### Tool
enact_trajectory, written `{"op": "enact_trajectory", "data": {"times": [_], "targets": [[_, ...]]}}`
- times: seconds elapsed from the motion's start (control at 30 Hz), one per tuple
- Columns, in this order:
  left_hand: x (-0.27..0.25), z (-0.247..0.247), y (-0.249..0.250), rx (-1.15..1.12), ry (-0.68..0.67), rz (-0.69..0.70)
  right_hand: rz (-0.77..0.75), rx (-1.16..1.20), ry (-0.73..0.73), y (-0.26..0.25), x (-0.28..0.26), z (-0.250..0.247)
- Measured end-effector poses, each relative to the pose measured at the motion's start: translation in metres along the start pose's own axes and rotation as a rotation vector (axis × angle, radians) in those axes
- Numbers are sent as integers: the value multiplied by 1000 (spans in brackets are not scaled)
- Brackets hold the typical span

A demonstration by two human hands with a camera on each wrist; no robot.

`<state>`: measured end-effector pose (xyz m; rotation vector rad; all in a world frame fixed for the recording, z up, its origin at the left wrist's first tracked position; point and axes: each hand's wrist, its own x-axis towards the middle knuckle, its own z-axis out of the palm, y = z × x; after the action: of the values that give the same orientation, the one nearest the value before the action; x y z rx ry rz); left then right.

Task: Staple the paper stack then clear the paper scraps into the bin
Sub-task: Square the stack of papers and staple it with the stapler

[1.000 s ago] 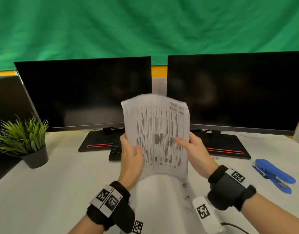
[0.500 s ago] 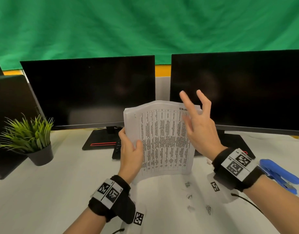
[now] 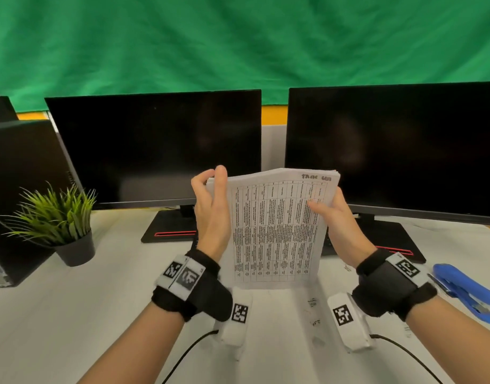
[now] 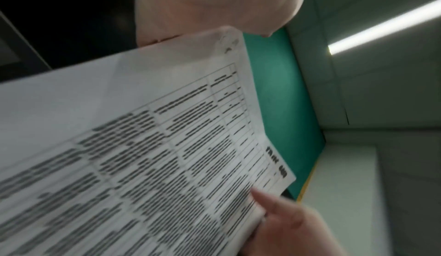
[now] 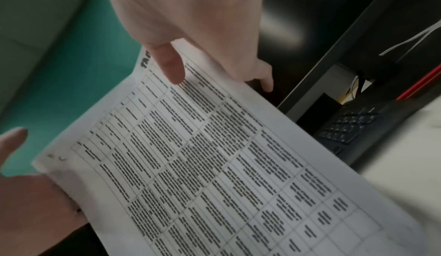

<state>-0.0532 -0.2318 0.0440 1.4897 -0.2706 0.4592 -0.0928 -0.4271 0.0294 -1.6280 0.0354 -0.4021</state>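
Note:
I hold the printed paper stack upright above the white desk, in front of the two monitors. My left hand cups its upper left corner, with the thumb in front and the fingers behind. On the right edge, my right hand grips with the thumb lying on the printed face. Small marks show near the top left corner. The blue stapler lies on the desk to the right of my right wrist. Small paper scraps lie on the desk below the stack. No bin is in view.
Two dark monitors stand at the back, with a black keyboard beneath them behind the paper. A potted plant and a black computer case are at the left. Cables run back from both wrist cameras.
My right hand dropped from open in front of the sheet's top to gripping the right edge. My left hand slid from the lower left edge up to the top left corner.

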Motion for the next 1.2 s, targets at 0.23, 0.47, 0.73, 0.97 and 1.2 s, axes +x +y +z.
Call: {"op": "enact_trajectory", "data": {"times": [0.23, 0.47, 0.73, 0.97, 1.2], "targets": [[25, 7, -2, 117, 68, -61, 75, 57, -19, 13, 1, -1], [11, 1, 2, 48, 23, 41, 24, 6, -30, 15, 0, -3], [-12, -18, -43, 13, -155, 82, 48, -20, -68, 34, -13, -9], [-11, -19, -50, 165, -168, 80, 121, 56, -70, 43, -13, -5], [-22, -4, -60, 168, -100, 117, 150, -19, -53, 51, -19, 5]]}}
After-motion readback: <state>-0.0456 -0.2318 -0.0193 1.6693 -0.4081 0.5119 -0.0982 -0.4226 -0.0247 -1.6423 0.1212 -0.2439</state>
